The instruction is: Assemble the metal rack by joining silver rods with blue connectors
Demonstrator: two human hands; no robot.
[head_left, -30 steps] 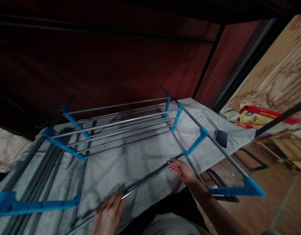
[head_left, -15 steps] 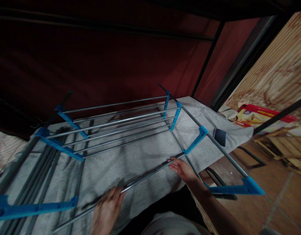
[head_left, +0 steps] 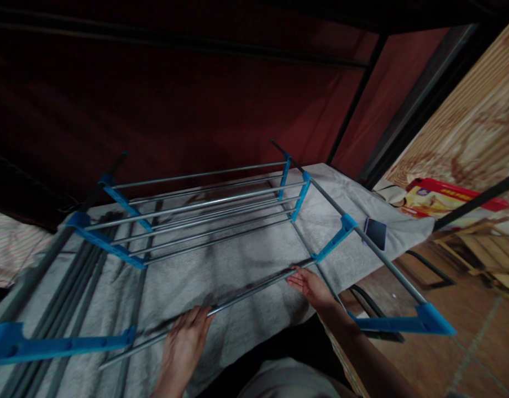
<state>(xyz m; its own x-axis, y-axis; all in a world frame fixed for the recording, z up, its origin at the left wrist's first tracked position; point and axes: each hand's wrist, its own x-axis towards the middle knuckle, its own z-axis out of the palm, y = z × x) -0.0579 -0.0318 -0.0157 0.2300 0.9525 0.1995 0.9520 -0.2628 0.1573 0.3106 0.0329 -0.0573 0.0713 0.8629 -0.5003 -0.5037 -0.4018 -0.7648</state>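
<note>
A grey metal tube [head_left: 254,291] runs slantwise across the front of a partly built rack. Its right end meets a blue plastic bracket [head_left: 335,239]; its left end lies free, close to another blue bracket [head_left: 63,345]. My left hand [head_left: 187,334] is closed over the tube left of its middle. Near the right end, my right hand [head_left: 310,284] grips the tube from below with thumb and fingers. Behind it, several thin rods [head_left: 216,207] span between blue brackets at both sides of the rack.
The rack lies on a grey blanket [head_left: 221,265]. Several loose grey tubes [head_left: 72,293] lie at left. A phone [head_left: 375,233] rests on the blanket at right, near a red and yellow box [head_left: 440,196]. A dark red cloth wall [head_left: 196,110] stands behind.
The free left end of the tube has risen slightly, toward the left blue bracket, together with my left hand. My right hand stays near the right bracket. The view has shifted a little.
</note>
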